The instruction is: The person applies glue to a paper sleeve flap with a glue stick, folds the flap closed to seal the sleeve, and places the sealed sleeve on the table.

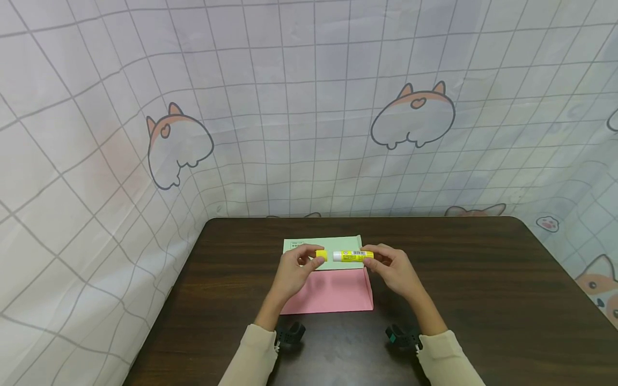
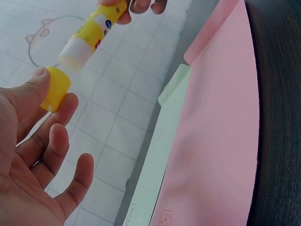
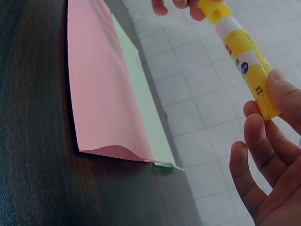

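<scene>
I hold a yellow glue stick (image 1: 353, 255) level above the papers, its body pinched at the base by my right hand (image 1: 381, 261). My left hand (image 1: 309, 259) pinches the yellow cap (image 1: 321, 255), just pulled clear of the white neck. In the left wrist view the cap (image 2: 55, 88) sits between thumb and forefinger, a small gap from the glue stick (image 2: 91, 34). The right wrist view has the glue stick (image 3: 247, 66) pinched near its base, with the cap (image 3: 214, 10) at the top. Under my hands lie a pink sheet (image 1: 330, 294) and a pale green sheet (image 1: 322, 244).
The dark wooden table (image 1: 483, 279) is backed and flanked by a white grid-patterned cloth with cartoon animals (image 1: 415, 115). The pink sheet's corner curls up a little (image 3: 117, 151). Bare tabletop lies left and right of the papers.
</scene>
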A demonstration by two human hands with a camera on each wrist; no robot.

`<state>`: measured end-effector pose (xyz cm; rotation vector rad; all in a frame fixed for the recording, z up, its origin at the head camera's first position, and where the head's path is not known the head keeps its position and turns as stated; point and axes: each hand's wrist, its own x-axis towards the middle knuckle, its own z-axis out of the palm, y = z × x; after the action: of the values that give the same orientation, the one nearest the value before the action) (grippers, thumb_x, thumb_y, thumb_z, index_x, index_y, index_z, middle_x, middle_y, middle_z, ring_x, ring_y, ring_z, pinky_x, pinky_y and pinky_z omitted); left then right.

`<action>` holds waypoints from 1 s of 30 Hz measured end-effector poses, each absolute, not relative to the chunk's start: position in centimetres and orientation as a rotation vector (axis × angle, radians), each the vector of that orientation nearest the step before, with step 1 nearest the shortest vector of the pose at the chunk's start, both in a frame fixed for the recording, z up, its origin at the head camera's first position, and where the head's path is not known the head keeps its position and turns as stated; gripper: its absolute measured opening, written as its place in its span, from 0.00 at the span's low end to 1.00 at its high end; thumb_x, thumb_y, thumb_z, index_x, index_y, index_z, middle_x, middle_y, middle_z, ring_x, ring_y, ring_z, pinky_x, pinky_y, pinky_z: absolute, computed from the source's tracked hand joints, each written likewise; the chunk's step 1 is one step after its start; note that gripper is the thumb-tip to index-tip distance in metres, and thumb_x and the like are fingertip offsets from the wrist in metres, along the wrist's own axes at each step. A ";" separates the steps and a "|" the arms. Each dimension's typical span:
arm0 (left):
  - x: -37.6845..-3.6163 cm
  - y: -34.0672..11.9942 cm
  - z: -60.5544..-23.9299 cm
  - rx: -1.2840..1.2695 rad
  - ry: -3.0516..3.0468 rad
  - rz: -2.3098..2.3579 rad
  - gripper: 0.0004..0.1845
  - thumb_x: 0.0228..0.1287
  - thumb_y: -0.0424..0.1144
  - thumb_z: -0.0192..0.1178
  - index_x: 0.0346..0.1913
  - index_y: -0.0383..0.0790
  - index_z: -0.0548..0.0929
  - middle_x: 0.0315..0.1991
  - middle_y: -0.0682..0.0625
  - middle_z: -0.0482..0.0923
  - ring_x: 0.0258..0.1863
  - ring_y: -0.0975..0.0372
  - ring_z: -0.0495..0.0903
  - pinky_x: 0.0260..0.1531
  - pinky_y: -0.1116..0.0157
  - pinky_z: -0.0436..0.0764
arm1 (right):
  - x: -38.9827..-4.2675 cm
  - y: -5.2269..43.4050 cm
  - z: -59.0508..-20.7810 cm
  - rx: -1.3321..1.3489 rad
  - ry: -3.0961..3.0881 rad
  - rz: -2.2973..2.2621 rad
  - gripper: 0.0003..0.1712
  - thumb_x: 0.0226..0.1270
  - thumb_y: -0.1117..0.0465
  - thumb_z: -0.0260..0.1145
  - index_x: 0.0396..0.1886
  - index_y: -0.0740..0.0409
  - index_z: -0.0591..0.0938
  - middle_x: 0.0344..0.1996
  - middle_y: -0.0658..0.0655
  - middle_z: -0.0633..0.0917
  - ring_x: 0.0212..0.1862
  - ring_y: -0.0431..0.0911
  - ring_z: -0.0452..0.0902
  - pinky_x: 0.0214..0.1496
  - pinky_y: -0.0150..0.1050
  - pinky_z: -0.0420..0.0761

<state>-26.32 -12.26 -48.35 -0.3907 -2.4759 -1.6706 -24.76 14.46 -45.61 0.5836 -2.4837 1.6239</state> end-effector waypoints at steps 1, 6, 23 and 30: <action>-26.3 -12.3 -48.3 -0.389 -2.475 -1.672 0.13 0.65 0.41 0.71 0.52 0.50 0.89 0.38 0.50 0.84 0.34 0.59 0.74 0.28 0.70 0.72 | -24.8 14.5 -45.6 0.582 -2.484 1.622 0.17 0.68 0.68 0.69 0.55 0.69 0.84 0.39 0.65 0.84 0.34 0.52 0.77 0.34 0.32 0.79; -26.4 -12.3 -48.4 -0.390 -2.470 -1.675 0.13 0.64 0.41 0.71 0.51 0.49 0.89 0.38 0.49 0.84 0.34 0.59 0.74 0.28 0.70 0.72 | -24.6 14.5 -45.5 0.575 -2.477 1.615 0.16 0.68 0.68 0.69 0.55 0.68 0.84 0.39 0.65 0.84 0.34 0.51 0.77 0.35 0.35 0.81; -26.5 -12.7 -48.5 -0.363 -2.479 -1.666 0.13 0.65 0.42 0.71 0.52 0.51 0.89 0.38 0.51 0.83 0.33 0.59 0.75 0.26 0.70 0.72 | -27.0 15.7 -48.9 0.565 -2.461 1.606 0.18 0.69 0.61 0.71 0.56 0.63 0.85 0.38 0.58 0.85 0.33 0.43 0.77 0.33 0.33 0.80; -26.5 -12.9 -48.4 -0.368 -2.471 -1.680 0.13 0.65 0.43 0.71 0.52 0.52 0.89 0.39 0.50 0.84 0.33 0.58 0.74 0.26 0.70 0.72 | -26.9 15.5 -48.9 0.552 -2.470 1.615 0.19 0.68 0.65 0.71 0.58 0.65 0.84 0.40 0.61 0.85 0.33 0.43 0.76 0.32 0.32 0.78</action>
<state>-26.49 -12.89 -48.41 -0.3679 -2.4706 -1.6802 -26.91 15.54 -48.85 0.5517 -2.4703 1.6149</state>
